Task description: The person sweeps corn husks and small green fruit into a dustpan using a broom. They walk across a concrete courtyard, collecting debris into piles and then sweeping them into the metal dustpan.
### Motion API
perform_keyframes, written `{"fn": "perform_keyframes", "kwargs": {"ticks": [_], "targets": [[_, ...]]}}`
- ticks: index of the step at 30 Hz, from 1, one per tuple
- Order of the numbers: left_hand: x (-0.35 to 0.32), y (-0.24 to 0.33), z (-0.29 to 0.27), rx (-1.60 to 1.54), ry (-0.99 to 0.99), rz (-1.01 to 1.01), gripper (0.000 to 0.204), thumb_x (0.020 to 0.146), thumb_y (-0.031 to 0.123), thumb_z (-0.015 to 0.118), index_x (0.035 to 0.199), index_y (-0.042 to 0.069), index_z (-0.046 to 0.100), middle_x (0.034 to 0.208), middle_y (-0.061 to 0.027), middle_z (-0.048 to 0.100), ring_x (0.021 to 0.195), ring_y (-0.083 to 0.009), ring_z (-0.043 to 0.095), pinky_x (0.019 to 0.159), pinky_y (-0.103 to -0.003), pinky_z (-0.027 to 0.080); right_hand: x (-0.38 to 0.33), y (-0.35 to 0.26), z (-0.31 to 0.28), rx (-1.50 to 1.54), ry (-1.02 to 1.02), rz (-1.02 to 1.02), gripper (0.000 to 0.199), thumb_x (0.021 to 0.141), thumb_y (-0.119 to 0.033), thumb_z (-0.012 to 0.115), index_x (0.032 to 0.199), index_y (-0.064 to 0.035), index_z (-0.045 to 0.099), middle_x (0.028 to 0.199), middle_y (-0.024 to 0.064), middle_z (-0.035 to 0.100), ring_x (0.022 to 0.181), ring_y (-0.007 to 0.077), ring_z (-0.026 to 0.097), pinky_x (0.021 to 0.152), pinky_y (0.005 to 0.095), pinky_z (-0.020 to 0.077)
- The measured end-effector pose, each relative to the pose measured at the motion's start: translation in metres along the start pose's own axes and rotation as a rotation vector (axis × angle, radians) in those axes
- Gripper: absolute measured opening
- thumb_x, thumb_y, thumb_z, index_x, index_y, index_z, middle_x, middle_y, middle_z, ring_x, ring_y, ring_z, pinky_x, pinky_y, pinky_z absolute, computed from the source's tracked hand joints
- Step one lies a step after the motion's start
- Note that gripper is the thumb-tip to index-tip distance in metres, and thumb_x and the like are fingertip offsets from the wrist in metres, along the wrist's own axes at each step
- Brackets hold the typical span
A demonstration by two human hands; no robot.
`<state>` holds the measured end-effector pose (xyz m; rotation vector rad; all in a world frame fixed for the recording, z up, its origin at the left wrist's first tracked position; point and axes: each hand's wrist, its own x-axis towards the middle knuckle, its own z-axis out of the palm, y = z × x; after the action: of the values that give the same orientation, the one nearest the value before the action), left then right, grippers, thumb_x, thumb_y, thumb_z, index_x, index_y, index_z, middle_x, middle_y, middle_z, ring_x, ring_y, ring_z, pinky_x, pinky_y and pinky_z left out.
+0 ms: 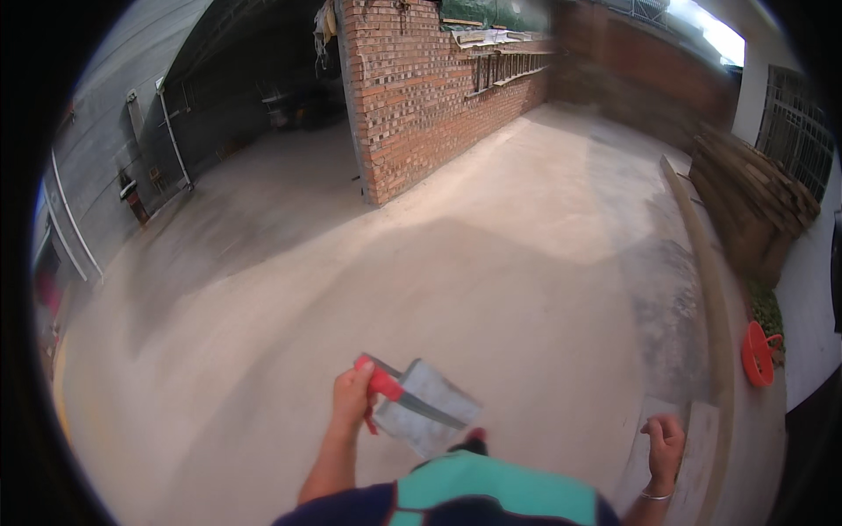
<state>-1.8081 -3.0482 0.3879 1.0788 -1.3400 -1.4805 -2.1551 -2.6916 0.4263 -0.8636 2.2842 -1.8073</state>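
Observation:
My left hand (353, 396) is closed around the red handle of what looks like a plastering trowel (425, 412). A dark grey bar runs slantwise across its flat grey rectangular plate, which is held above the pale concrete floor (368, 298) in front of my body. Another small red piece shows below my fingers; what it belongs to is unclear. On the right, my right hand (665, 443) hangs with its fingers curled in and nothing visible in them. It is above some pale boards (693, 456) by the right edge.
A brick wall (438, 114) stands ahead, with a dark open shed (263, 96) to its left. A long beam or curb (702, 263) runs along the right side. Beyond it are stacked timber planks (750, 188) and a red plastic basket (757, 355).

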Motion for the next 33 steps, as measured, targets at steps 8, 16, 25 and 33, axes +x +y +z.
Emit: {"fn": "perform_keyframes", "kwargs": {"ticks": [8,16,25,33], "targets": [[0.262,0.038,0.264,0.193,-0.089,-0.113,0.037,0.086,0.036,0.049,0.066,0.005,0.056,0.047,-0.0026,0.047,0.036,-0.0096,0.040,0.033,-0.023,0.029,0.238,0.083,-0.012,-0.062,0.220,0.249,0.011,0.083,-0.009,0.054,0.079,0.0009,0.056,0.068,0.0016,0.056,0.064,0.0078,0.051,0.060,0.0205,0.0412],[0.487,0.021,0.518,0.218,-0.108,-0.037,0.037,0.087,0.035,0.046,0.066,0.005,0.053,0.045,-0.0025,0.043,0.034,-0.0110,0.037,0.029,-0.024,0.027,0.512,0.203,-0.021,-0.142,0.430,0.332,0.012,0.082,-0.009,0.052,0.078,0.0013,0.058,0.067,0.0050,0.058,0.065,0.0106,0.057,0.062,0.0238,0.0460],[0.718,0.040,0.751,0.047,-0.041,0.011,0.041,0.091,0.036,0.041,0.065,0.006,0.051,0.048,0.0022,0.042,0.037,-0.0051,0.032,0.036,-0.021,0.023,0.900,0.256,-0.010,-0.157,0.240,0.255,0.011,0.082,-0.009,0.056,0.081,0.0007,0.059,0.071,0.0020,0.058,0.068,0.0080,0.055,0.063,0.0216,0.0437],[0.959,0.012,1.012,0.121,-0.094,-0.101,0.039,0.089,0.036,0.045,0.070,0.003,0.056,0.047,-0.0017,0.045,0.038,-0.0092,0.037,0.035,-0.023,0.028,1.198,0.345,0.028,-0.207,0.162,0.311,0.011,0.082,-0.009,0.056,0.081,0.0007,0.059,0.069,0.0023,0.058,0.066,0.0075,0.054,0.061,0.0215,0.0431]]}}
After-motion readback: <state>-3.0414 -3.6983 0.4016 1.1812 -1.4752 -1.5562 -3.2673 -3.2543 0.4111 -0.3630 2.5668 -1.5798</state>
